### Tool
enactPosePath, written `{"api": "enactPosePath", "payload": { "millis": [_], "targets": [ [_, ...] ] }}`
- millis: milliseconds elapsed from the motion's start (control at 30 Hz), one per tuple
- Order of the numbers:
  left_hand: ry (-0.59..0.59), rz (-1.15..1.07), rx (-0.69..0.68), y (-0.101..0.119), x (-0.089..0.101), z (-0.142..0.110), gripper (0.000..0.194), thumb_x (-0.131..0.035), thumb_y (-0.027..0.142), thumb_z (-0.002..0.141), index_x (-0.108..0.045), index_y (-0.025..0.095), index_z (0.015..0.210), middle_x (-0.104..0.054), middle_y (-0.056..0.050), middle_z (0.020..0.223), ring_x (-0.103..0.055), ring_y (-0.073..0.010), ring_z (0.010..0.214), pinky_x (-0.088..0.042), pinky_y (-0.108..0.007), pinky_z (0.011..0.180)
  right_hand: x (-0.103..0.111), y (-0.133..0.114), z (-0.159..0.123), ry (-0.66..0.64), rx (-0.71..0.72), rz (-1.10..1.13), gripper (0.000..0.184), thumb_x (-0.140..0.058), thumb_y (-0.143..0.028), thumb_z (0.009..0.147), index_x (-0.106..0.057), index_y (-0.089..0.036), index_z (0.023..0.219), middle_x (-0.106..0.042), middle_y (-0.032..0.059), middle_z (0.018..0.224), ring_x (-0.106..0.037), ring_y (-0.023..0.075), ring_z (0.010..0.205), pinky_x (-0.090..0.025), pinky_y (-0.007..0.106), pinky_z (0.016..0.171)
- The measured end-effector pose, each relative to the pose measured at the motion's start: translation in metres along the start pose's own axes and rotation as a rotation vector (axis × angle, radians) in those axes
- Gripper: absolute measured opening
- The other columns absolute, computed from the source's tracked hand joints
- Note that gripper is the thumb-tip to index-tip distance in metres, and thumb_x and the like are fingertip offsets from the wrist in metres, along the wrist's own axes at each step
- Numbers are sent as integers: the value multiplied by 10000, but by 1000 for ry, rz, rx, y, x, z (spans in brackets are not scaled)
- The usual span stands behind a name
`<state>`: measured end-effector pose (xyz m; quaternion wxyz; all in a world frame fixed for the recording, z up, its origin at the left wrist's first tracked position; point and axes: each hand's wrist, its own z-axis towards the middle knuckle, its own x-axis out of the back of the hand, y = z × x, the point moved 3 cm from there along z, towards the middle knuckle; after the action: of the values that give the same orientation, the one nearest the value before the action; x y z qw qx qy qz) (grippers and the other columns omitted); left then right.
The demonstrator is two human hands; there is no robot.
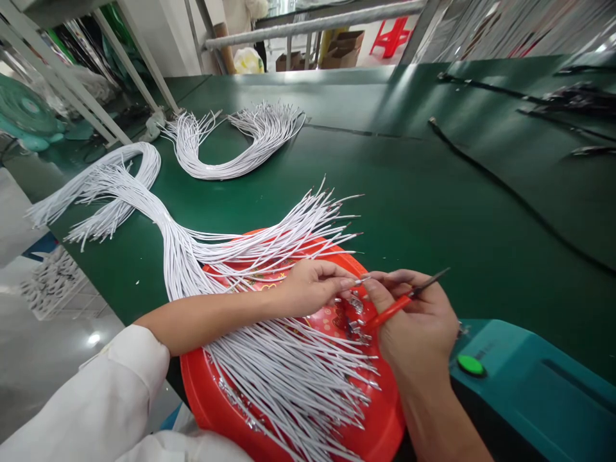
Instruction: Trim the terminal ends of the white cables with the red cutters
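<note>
My left hand (312, 285) pinches the end of a white wire (359, 282) between thumb and fingertips. Meeting it there is my right hand (418, 314), its thumb and forefinger closed at the wire's tip. Across the right palm lies a red-handled tool (387, 316) with a dark pointed blade; whether it is scissors or snips I cannot tell. Below both hands sits a red tray (192, 385) with small shiny metal terminals (357, 305) in it. A big bundle of white wires (289, 366) fans over the tray, passing beneath my left forearm.
Two more bundles of white wire lie behind, one curved bundle (226, 168) and one looped bundle (144, 160). A teal machine (529, 378) with a green button stands at the right. Dark cables (510, 199) cross the green table (385, 173). A metal rail (312, 27) runs along the back.
</note>
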<state>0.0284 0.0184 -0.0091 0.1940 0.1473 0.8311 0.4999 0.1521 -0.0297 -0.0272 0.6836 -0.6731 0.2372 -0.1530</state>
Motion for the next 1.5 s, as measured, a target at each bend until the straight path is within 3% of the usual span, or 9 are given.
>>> {"api": "enactPosePath", "payload": {
  "millis": [167,500,667,800,900,1100,1500],
  "targets": [
    [-21,45,-1,-1,2,-1,168,-559,148,787,-560,93,628,-537,39,533,-460,-15,438,-339,-138,444,-3,-3,-3,-19,63,-42,225,-728,-254,662,-528,-209,757,-639,-11,749,-630,140,689,-522,309,684],
    [-264,-96,-5,-13,6,5,239,-621,326,763,-580,99,700,-544,35,588,-429,-9,412,-294,-161,408,8,1,0,-142,357,-350,119,-635,-236,738,-537,-219,804,-641,14,812,-621,164,732,-500,320,673],
    [-232,-86,-60,-5,8,5,243,-643,329,751,-609,89,772,-579,15,629,-443,-9,424,-326,-164,428,9,6,7,-161,246,-404,150,-636,-302,730,-557,-212,820,-617,1,731,-589,144,648,-482,280,606],
    [-122,-135,-65,-1,10,7,208,-642,256,749,-612,82,860,-578,21,606,-435,-6,411,-335,-156,432,7,7,7,-398,102,-385,184,-669,-299,697,-567,-208,820,-581,-17,663,-550,130,580,-461,248,538],
    [-86,-127,-51,0,9,7,159,-613,221,770,-603,76,834,-585,12,605,-448,-12,409,-356,-158,440,5,4,5,-487,42,-414,161,-656,-294,701,-567,-202,799,-577,-19,640,-542,130,564,-447,237,507],
    [-40,-76,-65,6,8,3,111,-542,169,809,-581,78,759,-557,24,600,-443,-10,405,-362,-157,441,-1,-3,3,-538,26,-525,146,-601,-340,719,-597,-201,765,-600,-17,616,-523,130,520,-429,237,474],
    [-72,-7,-69,5,4,1,116,-527,163,809,-569,85,733,-544,30,589,-437,-3,418,-357,-143,440,-4,-9,3,-521,132,-586,121,-563,-325,715,-585,-207,699,-577,-23,559,-479,114,470,-387,213,430]
  ]
}}
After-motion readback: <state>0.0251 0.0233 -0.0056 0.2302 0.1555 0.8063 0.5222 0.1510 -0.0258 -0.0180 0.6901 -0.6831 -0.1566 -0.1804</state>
